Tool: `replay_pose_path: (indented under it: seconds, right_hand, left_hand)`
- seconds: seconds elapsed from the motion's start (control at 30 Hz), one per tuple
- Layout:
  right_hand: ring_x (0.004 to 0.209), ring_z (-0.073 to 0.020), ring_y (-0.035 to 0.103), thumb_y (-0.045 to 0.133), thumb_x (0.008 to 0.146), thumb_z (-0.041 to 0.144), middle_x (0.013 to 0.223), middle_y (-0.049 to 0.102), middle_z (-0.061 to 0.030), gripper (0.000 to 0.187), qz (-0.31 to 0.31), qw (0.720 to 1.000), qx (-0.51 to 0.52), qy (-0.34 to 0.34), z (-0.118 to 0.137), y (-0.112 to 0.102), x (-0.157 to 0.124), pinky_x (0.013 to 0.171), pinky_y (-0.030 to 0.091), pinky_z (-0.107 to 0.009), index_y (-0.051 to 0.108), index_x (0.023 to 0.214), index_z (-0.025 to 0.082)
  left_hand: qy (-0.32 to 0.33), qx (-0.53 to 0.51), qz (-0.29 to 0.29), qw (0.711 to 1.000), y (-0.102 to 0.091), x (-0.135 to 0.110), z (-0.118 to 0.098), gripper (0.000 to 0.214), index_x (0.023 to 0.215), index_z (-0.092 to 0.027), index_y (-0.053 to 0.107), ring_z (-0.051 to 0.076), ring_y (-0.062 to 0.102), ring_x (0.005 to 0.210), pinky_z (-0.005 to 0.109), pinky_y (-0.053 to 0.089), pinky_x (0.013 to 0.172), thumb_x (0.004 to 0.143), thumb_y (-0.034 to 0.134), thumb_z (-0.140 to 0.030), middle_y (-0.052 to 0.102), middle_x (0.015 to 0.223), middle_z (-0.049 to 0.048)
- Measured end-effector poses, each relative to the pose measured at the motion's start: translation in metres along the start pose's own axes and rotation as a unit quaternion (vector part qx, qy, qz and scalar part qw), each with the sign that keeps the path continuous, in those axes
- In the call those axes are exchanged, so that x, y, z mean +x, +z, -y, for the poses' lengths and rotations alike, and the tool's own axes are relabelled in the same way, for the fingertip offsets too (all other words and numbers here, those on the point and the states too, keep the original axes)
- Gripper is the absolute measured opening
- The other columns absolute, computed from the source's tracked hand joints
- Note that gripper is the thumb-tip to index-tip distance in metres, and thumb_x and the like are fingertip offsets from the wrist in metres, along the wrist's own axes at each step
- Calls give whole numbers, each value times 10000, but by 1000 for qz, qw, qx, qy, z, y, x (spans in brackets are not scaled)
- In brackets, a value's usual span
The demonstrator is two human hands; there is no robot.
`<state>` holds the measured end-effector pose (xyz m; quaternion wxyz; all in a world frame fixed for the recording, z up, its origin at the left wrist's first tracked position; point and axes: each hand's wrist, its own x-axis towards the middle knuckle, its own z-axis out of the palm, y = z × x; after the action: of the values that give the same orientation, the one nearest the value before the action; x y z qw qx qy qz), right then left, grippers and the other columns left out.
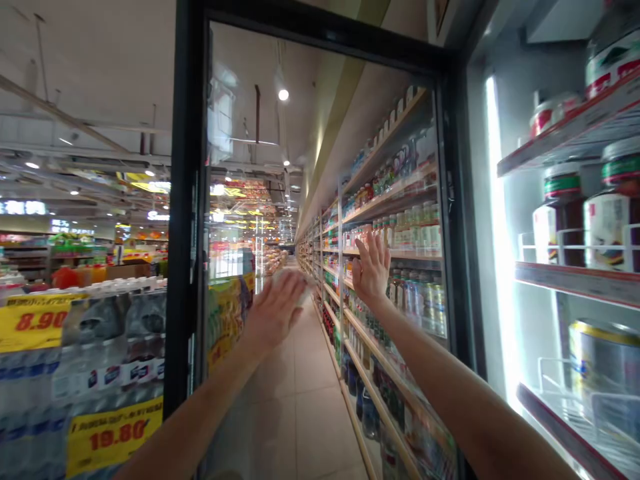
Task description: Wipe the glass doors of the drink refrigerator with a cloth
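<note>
A glass cooler door (320, 100) with a black frame stands swung open in front of me. My left hand (274, 308) is open and blurred, its palm flat against or very near the glass at mid height. My right hand (371, 265) is open too, fingers spread upward, pressed on the glass a little higher and to the right. Neither hand holds anything. Through the glass I see a long shop aisle with shelves of bottles.
The lit cooler (505, 267) is open at the right, its wire shelves (575, 280) carrying jars and cans. At the left stand stacked water bottle packs (115, 333) with yellow price signs (35, 323). A tiled aisle floor (310, 400) runs ahead.
</note>
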<state>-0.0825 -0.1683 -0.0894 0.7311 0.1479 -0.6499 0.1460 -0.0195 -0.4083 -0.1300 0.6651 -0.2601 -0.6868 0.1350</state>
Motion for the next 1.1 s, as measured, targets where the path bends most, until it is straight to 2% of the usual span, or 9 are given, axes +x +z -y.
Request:
replay_pose_path:
  seconds: [0.1,0.17,0.4,0.57,0.73,0.87,0.93,1.03,1.1]
  right_hand:
    - [1407,-224,186,338,889,295,1473,333,-83,466,5,1000,3,-1,-1,0,0,1118,192,-494,421,1342,225]
    - [1409,-224,179,346,886,293,1472,333,-83,468,5,1000,3,-2,-1,0,0,1119,190,-495,420,1343,224]
    - [1405,-226,194,331,890,289,1472,337,-81,463,2,1000,1,2,1,0,0,1112,206,-491,427,1340,226]
    - [1398,-220,216,323,902,293,1455,367,-88,443,-8,1000,-1,-3,1,0,0,1109,217,-477,455,1317,213]
    - [1399,-221,217,324,911,307,1459,362,-82,434,-6,1000,5,5,1,-1,-1,1108,213,-482,457,1316,226]
    - [1400,-223,213,317,913,301,1459,361,-85,438,-9,1000,7,0,0,-3,-1,1110,211,-479,459,1319,218]
    - [1401,-221,209,317,914,298,1462,356,-87,439,-11,1000,9,-3,0,-4,0,1112,210,-476,458,1321,213]
    - [1397,-222,220,318,916,299,1456,367,-89,438,-15,1000,11,-6,0,-4,0,1107,219,-479,460,1321,212]
    - [1393,-224,233,317,918,304,1447,381,-91,434,-18,1000,12,-7,-1,-4,0,1104,224,-480,466,1315,213]
  left_hand:
    - [-198,37,-71,977,-8,-5,23,596,1433,-144,242,270,172,1400,507,199,1118,888,418,-308,313,1461,162]
    - [-234,45,-83,968,-8,-11,21,604,1438,-145,227,287,174,1398,537,206,1105,888,413,-312,295,1468,171]
    - [114,-23,63,991,3,-27,-30,492,1369,-231,387,156,290,1361,337,91,1167,889,431,-333,457,1392,16]
    - [-88,50,-25,995,3,-4,-18,530,1374,-102,364,254,198,1394,443,177,1131,889,434,-306,405,1412,145]
    - [59,14,28,998,6,19,-20,473,1368,-198,387,198,280,1367,382,179,1140,909,393,-308,435,1407,54]
    - [-130,34,-39,990,10,40,-15,522,1394,-122,330,261,199,1393,462,187,1124,911,385,-313,348,1450,134]
    - [-92,20,-24,995,12,47,-16,517,1392,-132,336,255,187,1397,463,178,1128,910,386,-310,337,1458,125]
    - [90,-2,30,996,13,54,-19,471,1373,-196,376,200,264,1374,396,182,1141,917,374,-315,388,1439,49]
    - [61,13,18,998,12,59,-17,467,1369,-189,382,206,294,1362,398,202,1134,922,361,-322,397,1433,49]
